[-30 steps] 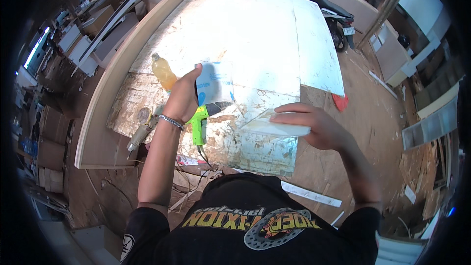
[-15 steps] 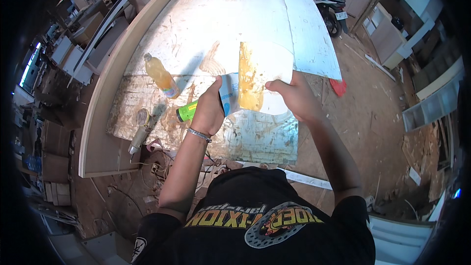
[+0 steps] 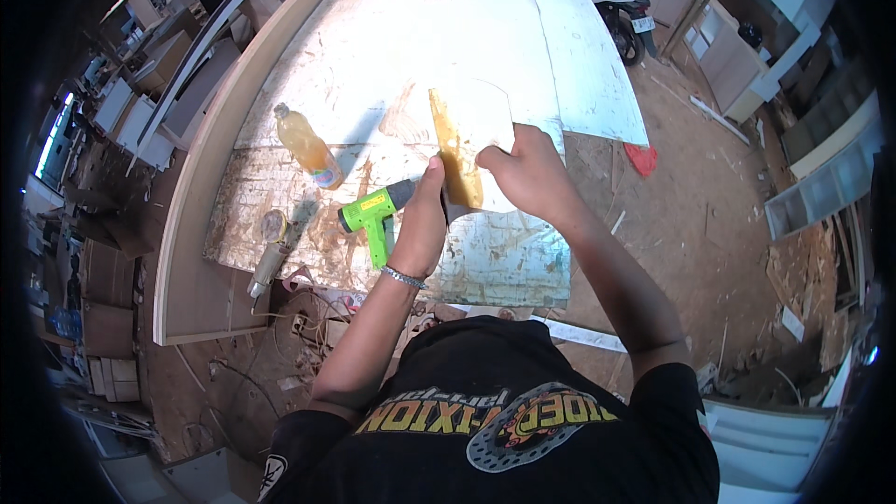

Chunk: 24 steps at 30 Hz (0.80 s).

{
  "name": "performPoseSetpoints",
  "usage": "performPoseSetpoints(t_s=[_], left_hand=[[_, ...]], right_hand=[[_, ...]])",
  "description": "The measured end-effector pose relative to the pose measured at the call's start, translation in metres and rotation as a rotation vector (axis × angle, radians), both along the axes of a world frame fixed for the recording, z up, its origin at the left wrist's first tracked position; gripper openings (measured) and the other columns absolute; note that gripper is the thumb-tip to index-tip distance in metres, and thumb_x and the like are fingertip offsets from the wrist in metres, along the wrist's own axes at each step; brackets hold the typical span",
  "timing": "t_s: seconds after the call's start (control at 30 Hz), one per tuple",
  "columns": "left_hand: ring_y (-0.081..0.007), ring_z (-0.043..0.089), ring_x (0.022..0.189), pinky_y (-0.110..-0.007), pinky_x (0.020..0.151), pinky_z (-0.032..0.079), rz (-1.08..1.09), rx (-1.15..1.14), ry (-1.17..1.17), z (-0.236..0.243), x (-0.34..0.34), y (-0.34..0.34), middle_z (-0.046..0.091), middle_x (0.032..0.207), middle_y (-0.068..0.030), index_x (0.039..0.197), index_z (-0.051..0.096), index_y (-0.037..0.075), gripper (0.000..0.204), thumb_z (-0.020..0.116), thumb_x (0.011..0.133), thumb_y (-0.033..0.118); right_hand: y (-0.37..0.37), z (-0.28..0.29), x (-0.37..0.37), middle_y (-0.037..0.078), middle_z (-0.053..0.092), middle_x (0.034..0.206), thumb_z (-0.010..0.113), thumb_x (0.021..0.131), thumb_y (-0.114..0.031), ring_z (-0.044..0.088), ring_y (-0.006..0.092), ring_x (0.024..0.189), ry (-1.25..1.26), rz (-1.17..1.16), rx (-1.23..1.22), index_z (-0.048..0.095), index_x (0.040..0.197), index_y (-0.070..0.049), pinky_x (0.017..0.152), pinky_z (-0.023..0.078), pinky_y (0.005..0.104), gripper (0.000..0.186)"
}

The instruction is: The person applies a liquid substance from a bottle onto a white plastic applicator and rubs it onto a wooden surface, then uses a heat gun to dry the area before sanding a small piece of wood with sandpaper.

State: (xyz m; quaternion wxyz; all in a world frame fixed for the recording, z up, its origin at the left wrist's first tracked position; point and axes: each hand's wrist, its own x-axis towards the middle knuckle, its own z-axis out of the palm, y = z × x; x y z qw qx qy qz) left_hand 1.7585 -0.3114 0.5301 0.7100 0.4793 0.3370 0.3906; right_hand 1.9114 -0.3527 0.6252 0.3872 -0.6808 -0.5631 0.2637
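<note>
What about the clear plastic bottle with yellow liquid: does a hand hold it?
No, the bottle is apart from the left hand and right hand.

left grip [image 3: 423, 229] thumb-up, right grip [image 3: 534, 173] in a pinch, elbows [image 3: 338, 387] bent

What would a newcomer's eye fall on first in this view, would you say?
Probably the bright green pistol-shaped tool on the bench, left of the left hand. Next, the amber band on the white sheet in the right hand, then the bottle of yellowish liquid, farther left on the bench.
</note>
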Motion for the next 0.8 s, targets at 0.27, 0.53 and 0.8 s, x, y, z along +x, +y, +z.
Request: performPoseSetpoints(t_s=[0.27,0.53,0.8], left_hand=[[-0.0250,0.041,0.136,-0.040,0.113,0.030,-0.162,-0.063,-0.231,0.016,0.001,-0.004,0.042,0.147,-0.0152,0.151,0.025,-0.006,0.093,0.012,0.099,0.070],[-0.0261,0.043,0.135,-0.040,0.112,0.033,-0.174,-0.269,-0.389,0.009,0.004,0.005,0.046,0.146,-0.0161,0.150,0.028,-0.005,0.095,0.012,0.097,0.072],[-0.0257,0.047,0.132,-0.041,0.114,0.032,-0.040,-0.267,-0.475,0.014,0.007,0.015,0.049,0.143,-0.0151,0.144,0.036,-0.002,0.062,0.025,0.108,0.046]], right_hand=[[0.002,0.000,-0.001,0.018,0.064,0.071,0.061,0.081,-0.018,0.061,0.0218,0.065,0.054,0.029,0.039,0.065,0.095,0.010,0.063,0.047,0.0365,0.031],[-0.003,-0.001,0.013,0.012,0.064,0.066,0.061,0.082,-0.018,0.058,0.0184,0.059,0.194,0.023,0.324,0.065,0.094,0.008,0.058,0.046,0.0342,0.029],[-0.011,-0.007,0.004,0.024,0.065,0.072,0.056,0.084,-0.014,0.067,0.0341,0.063,-0.081,0.068,0.222,0.064,0.099,0.008,0.062,0.051,0.0410,0.028]])
